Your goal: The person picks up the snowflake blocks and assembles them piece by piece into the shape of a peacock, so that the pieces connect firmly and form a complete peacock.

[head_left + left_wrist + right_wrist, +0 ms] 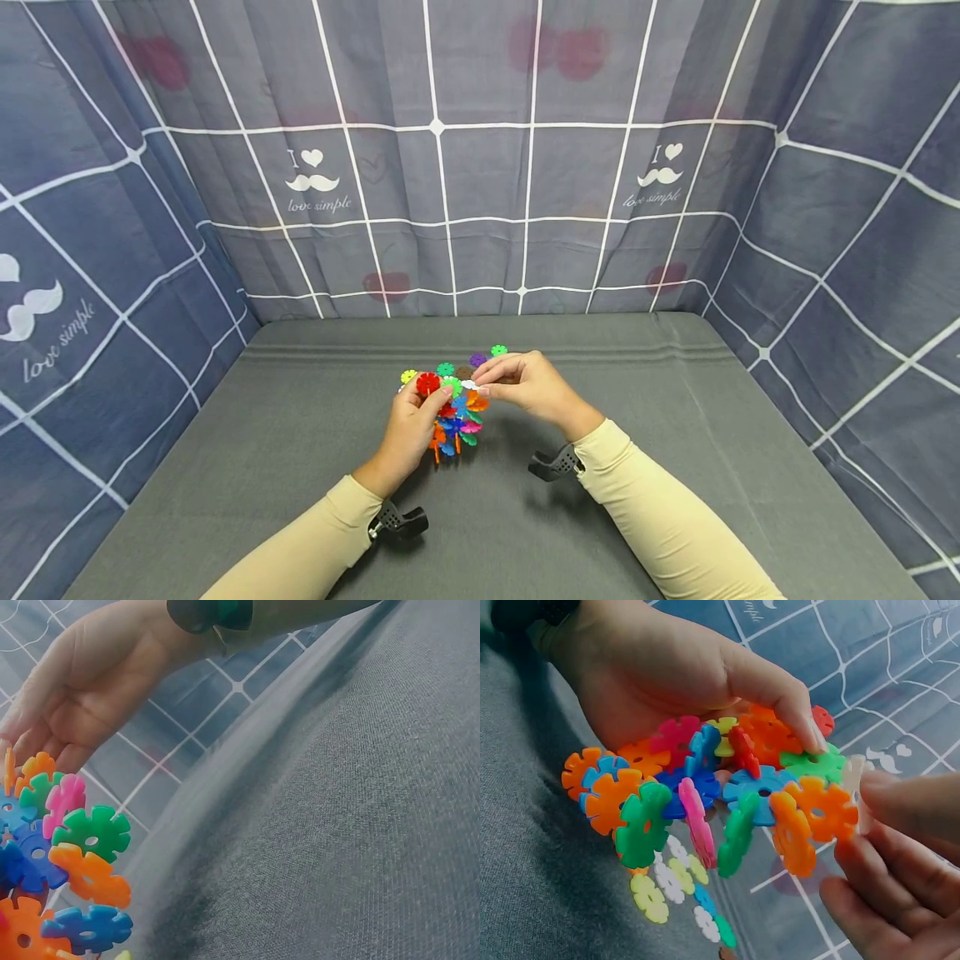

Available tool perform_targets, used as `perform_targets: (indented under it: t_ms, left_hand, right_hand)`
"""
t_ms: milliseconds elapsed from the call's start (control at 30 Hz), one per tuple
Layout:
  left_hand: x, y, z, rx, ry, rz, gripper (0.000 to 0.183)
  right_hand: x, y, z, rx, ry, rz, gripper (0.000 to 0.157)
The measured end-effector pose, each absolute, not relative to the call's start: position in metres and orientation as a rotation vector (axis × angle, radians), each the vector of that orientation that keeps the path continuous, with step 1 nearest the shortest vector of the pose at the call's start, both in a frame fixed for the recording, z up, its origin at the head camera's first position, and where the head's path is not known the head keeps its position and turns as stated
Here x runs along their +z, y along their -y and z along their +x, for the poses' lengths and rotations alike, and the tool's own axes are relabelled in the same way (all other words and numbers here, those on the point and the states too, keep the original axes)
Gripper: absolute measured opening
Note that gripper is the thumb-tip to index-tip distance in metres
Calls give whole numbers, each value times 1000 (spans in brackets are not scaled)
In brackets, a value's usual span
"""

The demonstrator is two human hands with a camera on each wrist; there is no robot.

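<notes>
My left hand (403,429) grips a cluster of interlocking flower-shaped plastic discs (761,784), in orange, blue, green, pink and red. The thumb lies along a green disc (814,763) near the cluster's top. My right hand (536,387) reaches in from the right and pinches a white disc (469,385) between thumb and fingers, right at the edge of the cluster. In the right wrist view that white disc is partly hidden behind the right fingers, beside an orange disc (823,810). The left wrist view has the cluster at its left edge, with the right hand (97,682) above it.
Loose discs lie on the grey cloth table (637,500) behind the cluster, among them a green one (498,351), a purple one (477,360) and a yellow one (408,377). A checked curtain (480,167) encloses the back and both sides.
</notes>
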State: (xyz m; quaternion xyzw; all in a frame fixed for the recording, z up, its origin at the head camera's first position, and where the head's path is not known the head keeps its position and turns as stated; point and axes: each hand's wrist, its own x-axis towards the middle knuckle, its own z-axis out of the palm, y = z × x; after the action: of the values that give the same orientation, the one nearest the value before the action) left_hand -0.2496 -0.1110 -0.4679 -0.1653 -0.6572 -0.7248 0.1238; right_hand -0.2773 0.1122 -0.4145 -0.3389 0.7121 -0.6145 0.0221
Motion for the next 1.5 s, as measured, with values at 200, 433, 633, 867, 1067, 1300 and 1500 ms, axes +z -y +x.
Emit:
perform_targets:
  t_ms: [200,433,633,867,1067,1300,1500]
  left_hand:
    - [-468,111,-248,-2073,1964,-512,14]
    - [-468,111,-248,-2070,1983,-533,11]
    - [-471,113,-255,-2158,1921,-314,12]
    - [-474,121,-267,-2343,1755,-44,16]
    - [-473,121,-264,-2333,1778,-119,18]
    - [-476,121,-260,-2300,1810,-116,18]
    - [-475,121,-262,-2276,1804,-149,17]
  right_hand:
    - [-415,-112,-277,-1868,-2164,-1028,6]
    - [-413,-108,-270,-1801,-2299,-1184,7]
    - [-409,-104,-264,-1545,-2648,-1449,18]
    - [-406,-82,-223,-563,-2184,-1898,40]
    - [-433,-59,-208,-330,-2174,-1925,34]
    - [-446,-53,-206,-425,-2108,-1904,40]
    - [-443,-46,-201,-400,-2026,-1914,26]
